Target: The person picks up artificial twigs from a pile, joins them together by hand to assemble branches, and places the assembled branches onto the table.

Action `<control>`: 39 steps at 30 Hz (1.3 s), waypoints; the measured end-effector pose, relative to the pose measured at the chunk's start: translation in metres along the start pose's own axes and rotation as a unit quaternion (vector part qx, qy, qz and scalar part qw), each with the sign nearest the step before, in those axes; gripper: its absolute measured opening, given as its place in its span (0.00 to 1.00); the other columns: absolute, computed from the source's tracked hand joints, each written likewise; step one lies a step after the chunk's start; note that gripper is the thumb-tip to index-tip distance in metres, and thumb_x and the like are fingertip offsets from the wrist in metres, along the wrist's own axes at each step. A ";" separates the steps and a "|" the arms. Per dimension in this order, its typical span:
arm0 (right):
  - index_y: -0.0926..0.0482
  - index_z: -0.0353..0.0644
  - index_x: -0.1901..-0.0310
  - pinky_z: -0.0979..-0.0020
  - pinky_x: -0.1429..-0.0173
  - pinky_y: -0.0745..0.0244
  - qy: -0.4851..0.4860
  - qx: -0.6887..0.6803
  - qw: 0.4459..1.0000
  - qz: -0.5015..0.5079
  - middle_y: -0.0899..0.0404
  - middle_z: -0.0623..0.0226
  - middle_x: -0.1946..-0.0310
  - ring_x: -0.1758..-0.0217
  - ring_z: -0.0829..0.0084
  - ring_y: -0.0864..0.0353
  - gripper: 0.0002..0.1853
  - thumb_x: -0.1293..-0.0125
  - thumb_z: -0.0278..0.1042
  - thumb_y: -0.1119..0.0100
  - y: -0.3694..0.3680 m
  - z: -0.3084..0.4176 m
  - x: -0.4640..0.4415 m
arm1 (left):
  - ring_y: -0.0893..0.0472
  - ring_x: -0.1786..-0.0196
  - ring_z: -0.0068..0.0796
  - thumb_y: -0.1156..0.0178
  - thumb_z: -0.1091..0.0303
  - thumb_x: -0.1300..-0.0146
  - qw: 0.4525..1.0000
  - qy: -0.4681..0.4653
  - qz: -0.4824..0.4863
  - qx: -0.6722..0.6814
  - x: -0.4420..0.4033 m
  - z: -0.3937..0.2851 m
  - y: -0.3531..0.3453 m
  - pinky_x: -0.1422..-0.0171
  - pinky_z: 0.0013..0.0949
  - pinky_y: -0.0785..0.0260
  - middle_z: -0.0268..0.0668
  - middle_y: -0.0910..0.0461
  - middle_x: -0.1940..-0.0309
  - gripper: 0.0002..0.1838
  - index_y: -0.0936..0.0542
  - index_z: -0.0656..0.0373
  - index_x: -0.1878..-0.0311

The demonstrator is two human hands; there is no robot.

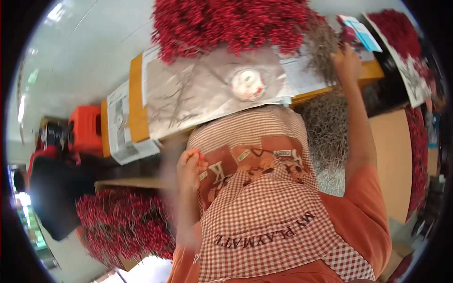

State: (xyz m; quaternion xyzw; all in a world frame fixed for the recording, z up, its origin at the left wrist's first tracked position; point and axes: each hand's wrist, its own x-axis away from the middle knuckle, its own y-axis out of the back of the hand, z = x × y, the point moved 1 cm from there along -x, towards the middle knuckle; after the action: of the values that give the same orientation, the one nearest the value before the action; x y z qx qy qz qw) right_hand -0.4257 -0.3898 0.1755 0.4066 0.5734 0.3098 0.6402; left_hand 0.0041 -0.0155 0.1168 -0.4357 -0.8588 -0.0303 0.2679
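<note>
My left hand is raised in front of my checked apron, fingers curled together. Small bright red bits show at its fingertips, too small to name. My right hand reaches to the right end of the worktable, its bent fingers at the edge of a bunch of bare grey-brown twigs. Beside the twigs a big heap of red berry stems lies across the table's far side. A round white dish with red bits in it rests on the paper-covered tabletop.
More red berry stems fill a box at lower left. Under the table's right part is a mass of bare twigs. A red-orange container and a black chair back stand at left. A cardboard panel is at right.
</note>
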 end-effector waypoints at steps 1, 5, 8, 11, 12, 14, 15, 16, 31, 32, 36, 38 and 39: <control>0.29 0.54 0.41 0.55 0.50 0.27 0.020 -0.017 0.999 -0.034 0.24 0.64 0.48 0.46 0.61 0.24 0.33 0.47 0.59 0.38 0.010 0.001 0.004 | 0.22 0.73 0.26 0.48 0.72 0.34 0.999 -0.021 0.028 -0.015 -0.005 -0.002 0.014 0.69 0.27 0.25 0.36 0.22 0.68 0.07 0.25 0.62 0.56; 0.22 0.47 0.50 0.56 0.53 0.27 0.151 -0.177 0.972 -0.033 0.21 0.59 0.57 0.53 0.57 0.21 0.21 0.43 0.45 0.37 0.028 0.020 0.025 | 0.23 0.75 0.23 0.47 0.72 0.35 0.995 -0.062 -0.040 -0.071 -0.023 -0.018 0.035 0.71 0.24 0.28 0.35 0.22 0.70 0.07 0.24 0.62 0.57; 0.20 0.41 0.56 0.62 0.59 0.25 0.190 -0.395 0.897 0.050 0.19 0.56 0.66 0.63 0.56 0.19 0.13 0.42 0.36 0.38 0.049 0.068 0.075 | 0.24 0.74 0.24 0.43 0.72 0.37 0.952 -0.159 -0.115 -0.234 -0.060 -0.026 0.066 0.69 0.27 0.30 0.36 0.22 0.70 0.07 0.22 0.64 0.59; 0.21 0.41 0.59 0.62 0.61 0.25 0.286 -0.411 0.852 0.153 0.19 0.57 0.67 0.65 0.56 0.19 0.11 0.43 0.34 0.40 0.084 0.137 0.127 | 0.24 0.71 0.26 0.40 0.73 0.42 0.786 -0.430 -0.182 -0.406 -0.092 -0.031 0.070 0.64 0.30 0.31 0.38 0.22 0.66 0.09 0.21 0.65 0.58; 0.22 0.43 0.61 0.61 0.60 0.25 0.392 -0.430 0.803 0.131 0.20 0.56 0.65 0.63 0.56 0.20 0.10 0.44 0.34 0.42 0.079 0.161 0.139 | 0.24 0.63 0.35 0.40 0.73 0.44 0.797 -0.390 -0.197 -0.416 -0.097 -0.038 0.064 0.57 0.35 0.31 0.41 0.23 0.62 0.10 0.21 0.63 0.58; 0.21 0.43 0.63 0.59 0.58 0.26 0.425 -0.426 0.779 0.178 0.21 0.57 0.65 0.61 0.56 0.21 0.10 0.45 0.37 0.42 0.097 0.217 0.166 | 0.25 0.54 0.45 0.40 0.72 0.47 0.798 -0.352 -0.218 -0.439 -0.112 -0.045 0.063 0.51 0.42 0.31 0.43 0.25 0.57 0.12 0.20 0.59 0.58; 0.21 0.43 0.64 0.59 0.58 0.26 0.466 -0.401 0.770 0.174 0.22 0.58 0.66 0.61 0.57 0.21 0.09 0.45 0.37 0.42 0.100 0.243 0.174 | 0.25 0.54 0.45 0.40 0.72 0.47 0.800 -0.352 -0.214 -0.436 -0.114 -0.047 0.061 0.51 0.42 0.31 0.43 0.25 0.57 0.12 0.20 0.59 0.58; 0.21 0.43 0.66 0.59 0.58 0.26 0.506 -0.374 0.758 0.170 0.22 0.60 0.66 0.62 0.58 0.21 0.09 0.45 0.37 0.43 0.102 0.267 0.181 | 0.25 0.54 0.45 0.39 0.72 0.48 0.759 -0.417 -0.209 -0.454 -0.114 -0.049 0.056 0.50 0.43 0.32 0.44 0.24 0.56 0.12 0.20 0.58 0.57; 0.22 0.46 0.67 0.58 0.56 0.28 0.462 -0.297 0.817 0.174 0.19 0.62 0.63 0.59 0.62 0.19 0.05 0.43 0.29 0.48 0.059 0.388 0.216 | 0.28 0.54 0.40 0.39 0.67 0.48 0.675 -0.430 -0.159 -0.578 -0.130 -0.044 0.036 0.51 0.44 0.41 0.32 0.20 0.54 0.13 0.18 0.52 0.57; 0.22 0.45 0.68 0.58 0.57 0.28 0.455 -0.301 0.822 0.164 0.19 0.61 0.64 0.59 0.62 0.19 0.05 0.43 0.29 0.48 0.061 0.380 0.216 | 0.28 0.54 0.40 0.38 0.68 0.49 0.674 -0.447 -0.153 -0.568 -0.131 -0.044 0.037 0.51 0.44 0.40 0.33 0.21 0.53 0.13 0.18 0.52 0.57; 0.23 0.43 0.67 0.58 0.59 0.27 0.350 -0.370 0.842 0.176 0.20 0.58 0.66 0.62 0.56 0.20 0.05 0.42 0.31 0.47 0.055 0.369 0.218 | 0.26 0.51 0.40 0.38 0.76 0.49 0.724 -0.520 -0.102 -0.442 -0.130 -0.046 0.037 0.51 0.41 0.32 0.41 0.24 0.51 0.13 0.19 0.55 0.58; 0.23 0.43 0.66 0.58 0.60 0.27 0.330 -0.409 0.832 0.180 0.20 0.58 0.67 0.63 0.55 0.21 0.05 0.42 0.32 0.47 0.058 0.369 0.218 | 0.26 0.49 0.39 0.38 0.77 0.48 0.763 -0.534 -0.109 -0.349 -0.128 -0.051 0.036 0.52 0.38 0.30 0.44 0.27 0.48 0.12 0.20 0.58 0.58; 0.23 0.43 0.66 0.59 0.61 0.26 0.313 -0.448 0.817 0.185 0.20 0.57 0.68 0.63 0.54 0.21 0.05 0.41 0.33 0.46 0.062 0.368 0.217 | 0.26 0.47 0.39 0.39 0.78 0.47 0.795 -0.539 -0.118 -0.252 -0.123 -0.055 0.035 0.54 0.34 0.28 0.46 0.31 0.45 0.11 0.20 0.60 0.58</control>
State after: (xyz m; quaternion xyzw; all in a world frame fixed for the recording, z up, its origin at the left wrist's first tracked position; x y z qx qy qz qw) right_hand -0.0256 -0.2339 0.1293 0.0546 0.4551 0.7553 0.4685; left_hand 0.1135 -0.0996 0.0979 -0.3285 -0.8710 -0.0375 -0.3634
